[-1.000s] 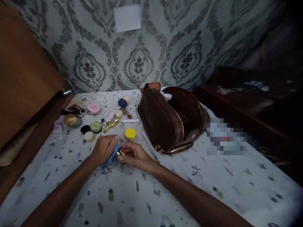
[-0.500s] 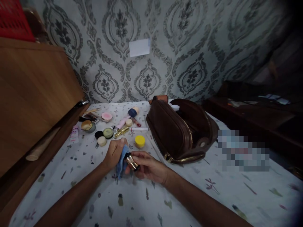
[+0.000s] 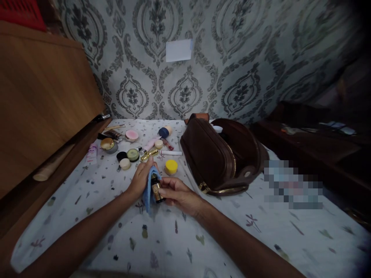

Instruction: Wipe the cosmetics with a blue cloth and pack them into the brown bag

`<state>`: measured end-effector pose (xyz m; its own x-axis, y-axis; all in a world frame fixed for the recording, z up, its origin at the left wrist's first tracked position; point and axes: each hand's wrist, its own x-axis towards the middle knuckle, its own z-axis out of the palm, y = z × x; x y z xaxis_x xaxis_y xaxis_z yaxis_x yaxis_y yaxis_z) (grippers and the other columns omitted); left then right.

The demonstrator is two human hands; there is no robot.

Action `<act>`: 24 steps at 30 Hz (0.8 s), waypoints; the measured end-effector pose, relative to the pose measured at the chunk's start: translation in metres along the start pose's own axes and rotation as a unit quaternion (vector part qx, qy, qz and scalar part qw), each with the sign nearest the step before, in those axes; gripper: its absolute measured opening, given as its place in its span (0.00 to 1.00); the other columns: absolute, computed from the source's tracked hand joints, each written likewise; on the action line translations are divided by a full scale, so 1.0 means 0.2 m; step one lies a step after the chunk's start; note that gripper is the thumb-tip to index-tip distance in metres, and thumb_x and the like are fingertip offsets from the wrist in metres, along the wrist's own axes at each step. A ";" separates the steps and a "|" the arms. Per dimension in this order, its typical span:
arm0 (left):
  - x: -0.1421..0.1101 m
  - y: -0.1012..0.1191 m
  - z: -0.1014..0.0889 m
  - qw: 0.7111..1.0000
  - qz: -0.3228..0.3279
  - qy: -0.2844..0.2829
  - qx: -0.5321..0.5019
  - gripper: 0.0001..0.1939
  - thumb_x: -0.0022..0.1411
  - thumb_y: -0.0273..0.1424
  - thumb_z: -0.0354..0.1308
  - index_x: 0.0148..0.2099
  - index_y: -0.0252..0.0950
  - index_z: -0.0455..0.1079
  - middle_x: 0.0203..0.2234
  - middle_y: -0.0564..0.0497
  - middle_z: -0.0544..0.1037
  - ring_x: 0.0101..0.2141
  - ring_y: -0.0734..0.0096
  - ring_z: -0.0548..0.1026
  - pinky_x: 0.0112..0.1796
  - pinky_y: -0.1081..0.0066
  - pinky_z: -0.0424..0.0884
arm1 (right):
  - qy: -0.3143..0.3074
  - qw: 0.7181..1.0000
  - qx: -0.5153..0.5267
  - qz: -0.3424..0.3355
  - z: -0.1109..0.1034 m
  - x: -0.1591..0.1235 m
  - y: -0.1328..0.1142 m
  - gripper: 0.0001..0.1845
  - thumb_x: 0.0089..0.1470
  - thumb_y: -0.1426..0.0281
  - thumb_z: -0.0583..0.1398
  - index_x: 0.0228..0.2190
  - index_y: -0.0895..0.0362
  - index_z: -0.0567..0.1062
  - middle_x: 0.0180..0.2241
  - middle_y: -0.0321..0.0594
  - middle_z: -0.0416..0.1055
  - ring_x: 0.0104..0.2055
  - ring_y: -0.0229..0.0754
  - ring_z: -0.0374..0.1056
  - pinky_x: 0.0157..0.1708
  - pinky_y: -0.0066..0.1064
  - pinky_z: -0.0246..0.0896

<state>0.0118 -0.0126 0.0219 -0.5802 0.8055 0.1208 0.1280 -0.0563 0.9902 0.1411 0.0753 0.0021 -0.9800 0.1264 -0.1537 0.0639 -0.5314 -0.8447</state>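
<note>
left hand [image 3: 141, 178]: mostly closed, gripping a blue cloth [image 3: 148, 192] against the bottle's [image 3: 157, 190] upper part.
right hand [image 3: 179, 195]: thumb and bent fingers closed round the bottle.
bottle: slightly tilted between both hands, over the printed sheet [image 3: 174, 255].
step: apparently wiping; next likely calls for turning it against the cloth.
counts: one bottle, one cloth, one brown bag [image 3: 207, 156], one yellow-lidded jar [image 3: 171, 166].

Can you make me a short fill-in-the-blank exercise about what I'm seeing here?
The left hand holds a thin fabric cloth coloured ____.
The right hand holds a small, dark, cylindrical bottle with a label coloured ____.
As pictured, the brown leather bag is to the ____ of the short, round, yellow-lidded jar.

Missing words: blue; gold; right.
</note>
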 end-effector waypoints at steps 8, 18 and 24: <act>0.00 -0.02 0.01 0.993 -0.065 0.002 -0.099 0.34 0.58 0.62 0.50 0.20 0.35 0.65 0.13 0.55 0.63 0.17 0.77 0.59 0.20 0.73 0.55 | -0.026 0.999 0.022 0.034 -0.02 -0.01 -0.02 0.25 0.35 0.61 0.76 0.31 0.62 0.75 0.26 0.32 0.70 0.22 0.27 0.58 0.18 0.21 0.43; 0.01 -0.07 0.02 0.994 -0.059 0.028 -0.091 0.29 0.60 0.59 0.52 0.36 0.36 0.71 0.24 0.53 0.74 0.25 0.70 0.71 0.29 0.70 0.70 | 0.029 0.996 0.002 -0.087 -0.03 0.01 -0.03 0.25 0.39 0.65 0.75 0.38 0.55 0.72 0.31 0.31 0.73 0.24 0.29 0.65 0.21 0.19 0.56; -0.02 -0.03 0.03 0.990 0.085 -0.094 0.063 0.27 0.67 0.51 0.47 0.56 0.37 0.68 0.39 0.47 0.78 0.46 0.58 0.73 0.48 0.64 0.69 | 0.097 0.982 0.006 -0.162 -0.03 0.02 -0.04 0.26 0.43 0.60 0.73 0.40 0.55 0.69 0.28 0.30 0.72 0.23 0.31 0.70 0.23 0.21 0.64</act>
<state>0.0183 -0.0129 0.0143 -0.3840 0.8868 0.2572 0.3174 -0.1348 0.9387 0.1386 0.0853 0.0050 -0.8942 0.4469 0.0266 -0.2490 -0.4472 -0.8591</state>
